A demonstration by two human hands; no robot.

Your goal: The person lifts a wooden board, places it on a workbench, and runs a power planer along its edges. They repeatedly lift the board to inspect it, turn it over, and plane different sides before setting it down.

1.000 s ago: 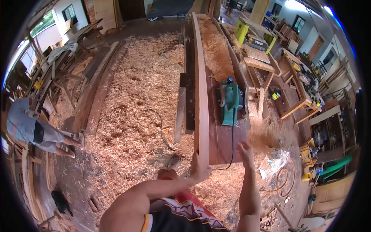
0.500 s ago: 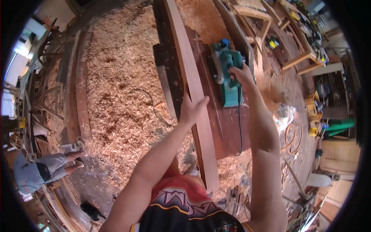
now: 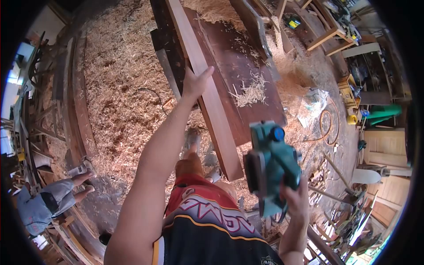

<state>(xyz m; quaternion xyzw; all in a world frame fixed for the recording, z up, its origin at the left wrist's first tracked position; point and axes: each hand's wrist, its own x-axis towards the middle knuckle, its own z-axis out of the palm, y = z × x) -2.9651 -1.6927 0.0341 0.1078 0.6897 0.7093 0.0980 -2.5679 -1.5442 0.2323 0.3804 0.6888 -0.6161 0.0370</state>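
Observation:
My left hand (image 3: 196,84) grips the edges of a long, pale plank (image 3: 216,117), thumb across its upper face and the other fingers out of sight below the far edge. The plank lies lengthwise on a dark reddish-brown workbench (image 3: 260,117). In my right hand (image 3: 297,198) is a green electric hand planer (image 3: 274,168) with a blue knob, held by its handle. It hangs in the air off the bench's near end, to the right of the plank, tilted so that part of its side shows. A pile of curled shavings (image 3: 251,91) rests on the bench.
Wood shavings (image 3: 128,88) cover the floor left of the bench. Another person (image 3: 44,201) stands at the far left, near stacked boards (image 3: 77,101). An orange hose (image 3: 327,121) and a crumpled plastic bag (image 3: 312,106) lie at right. Offcuts and sticks are scattered at lower right.
The planer has been lifted off the bench and brought back toward my body in my right hand. Shavings now show where it was. My left hand stays on the plank; the view has shifted.

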